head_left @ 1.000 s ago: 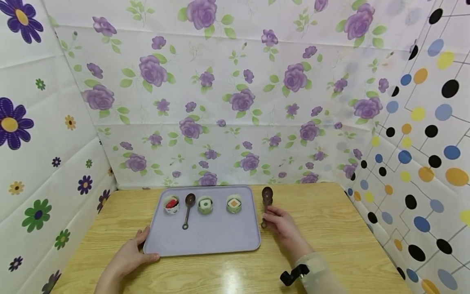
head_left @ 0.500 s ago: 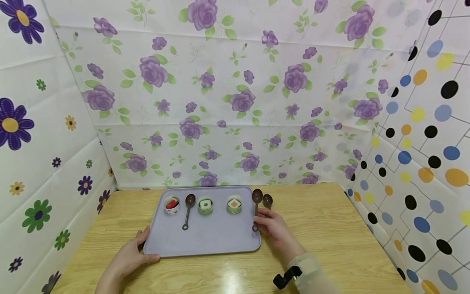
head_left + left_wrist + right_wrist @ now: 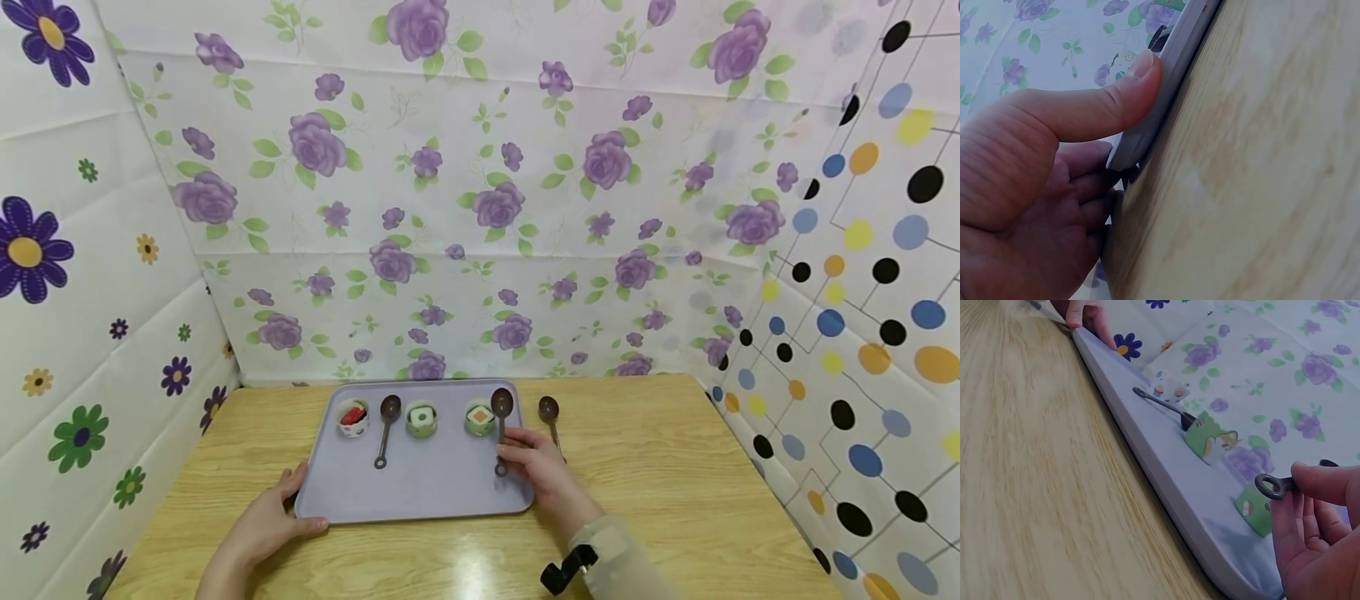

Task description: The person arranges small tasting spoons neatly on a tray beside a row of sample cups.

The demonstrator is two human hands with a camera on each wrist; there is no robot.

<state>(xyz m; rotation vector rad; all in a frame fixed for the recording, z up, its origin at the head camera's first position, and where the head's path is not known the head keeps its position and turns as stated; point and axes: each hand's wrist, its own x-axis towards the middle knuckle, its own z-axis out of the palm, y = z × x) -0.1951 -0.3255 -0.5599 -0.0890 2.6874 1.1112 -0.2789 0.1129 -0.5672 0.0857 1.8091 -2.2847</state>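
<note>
Our left hand (image 3: pixel 258 527) grips the near left corner of the tray (image 3: pixel 420 492), thumb (image 3: pixel 1094 106) curled over its rim and the fingers tucked under the edge, on the counter (image 3: pixel 675 467). Along the tray's far side we see a red cup (image 3: pixel 352 417), a spoon (image 3: pixel 385 427) lying flat, a green cup (image 3: pixel 422 419) and an orange cup (image 3: pixel 478 417). Just right of that last cup, our right hand (image 3: pixel 534 468) pinches a second spoon (image 3: pixel 501 421) by its ringed handle, above the tray's right part, bowl pointing away. A third spoon (image 3: pixel 551 417) lies on the counter, just right of the tray.
</note>
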